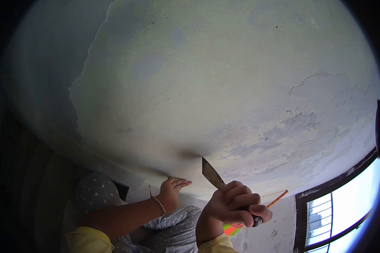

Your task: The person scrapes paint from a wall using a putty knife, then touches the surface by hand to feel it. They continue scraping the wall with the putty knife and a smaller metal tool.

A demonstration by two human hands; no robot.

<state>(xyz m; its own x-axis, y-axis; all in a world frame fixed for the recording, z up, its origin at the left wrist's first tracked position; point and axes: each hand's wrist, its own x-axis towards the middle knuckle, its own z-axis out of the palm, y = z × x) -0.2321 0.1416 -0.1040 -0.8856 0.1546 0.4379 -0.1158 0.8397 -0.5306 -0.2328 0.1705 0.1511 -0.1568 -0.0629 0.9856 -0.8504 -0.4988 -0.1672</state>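
Note:
My right hand (236, 206) is wrapped round the dark handle of a putty knife (212, 173). The blade points up and left, its tip at or very near the pale plaster wall (185, 97); contact cannot be made out for certain. Down to the left, my left hand (173, 192), with a braided bracelet (159, 205) at the wrist, has its fingers stretched out. It holds nothing and lies against or close to the wall. Around the blade the wall is patchy, with flaked and cracked paint.
A dark-framed window (325, 215) with bars stands at the right. Grey dotted trousers (179, 227) show below my arms. An orange striped stick (278, 198) and an orange and green item (231, 229) appear near my right hand. Deep shadow covers the left side.

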